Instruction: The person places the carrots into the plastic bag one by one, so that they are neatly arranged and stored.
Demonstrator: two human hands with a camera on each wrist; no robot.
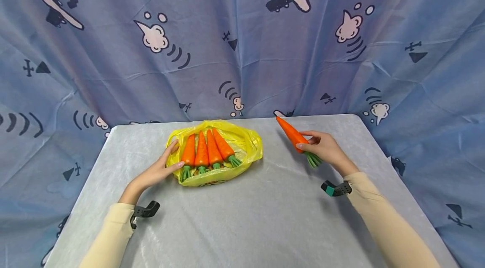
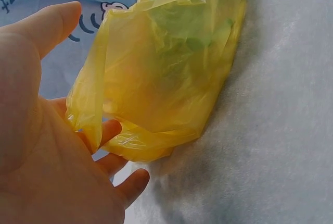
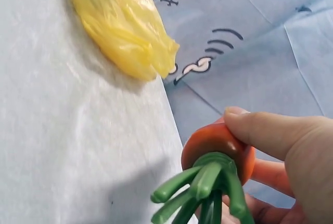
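In the head view, an open yellow plastic bag (image 1: 253,143) lies on the table with several orange carrots (image 1: 202,150) side by side in it, their green stubs toward me. My left hand (image 1: 154,172) is at the bag's left rim, thumb spread from the relaxed fingers. The left wrist view has those fingers touching the outside of the bag (image 2: 156,83), partly hidden by its film. On the right, my right hand (image 1: 326,148) pinches another carrot (image 1: 291,132) between thumb and fingers near its green end, the tip pointing away and leftward.
A grey-white cloth covers the table (image 1: 242,221). Directly behind its far edge hangs a blue curtain (image 1: 212,49) printed with planes and clouds. Each wrist wears a dark strap, the right one (image 1: 336,188) with a green patch.
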